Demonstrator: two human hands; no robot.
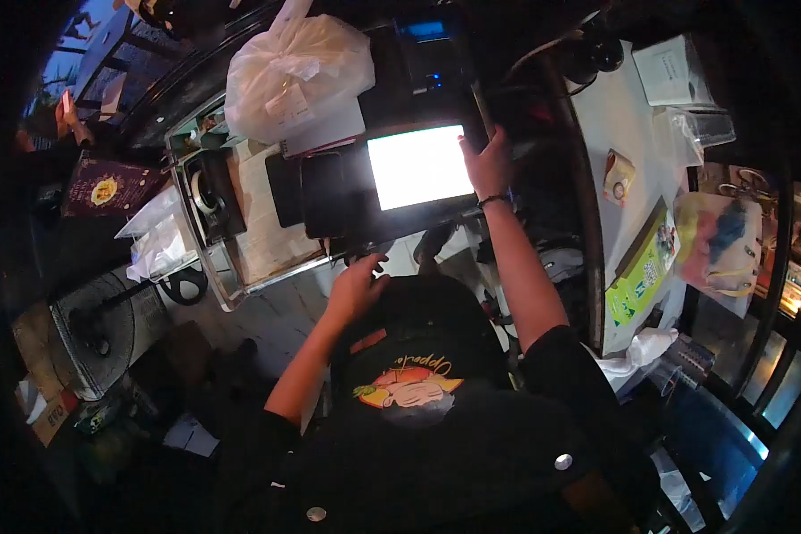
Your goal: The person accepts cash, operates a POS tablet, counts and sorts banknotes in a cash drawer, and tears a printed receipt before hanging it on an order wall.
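Observation:
A tablet or screen (pixel 421 167) glows bright white at the top centre; what it displays is washed out. My right hand (pixel 487 163) is at its right edge, with the thumb on the edge and the other fingers around the side. My left hand (pixel 360 287) is in front of my body, below the desk's near edge, with its fingers apart and bent and nothing seen in them. Left of the screen lie dark flat devices (pixel 323 194). A tied white plastic bag (pixel 301 76) sits above them on some papers.
An open drawer or tray (pixel 271 236) with a roll of tape (pixel 206 191) is at the left. A fan (pixel 107 334) stands lower left. The white counter (pixel 610 133) at the right holds packets and a green leaflet (pixel 641 276). Another person's hand (pixel 67 111) shows upper left.

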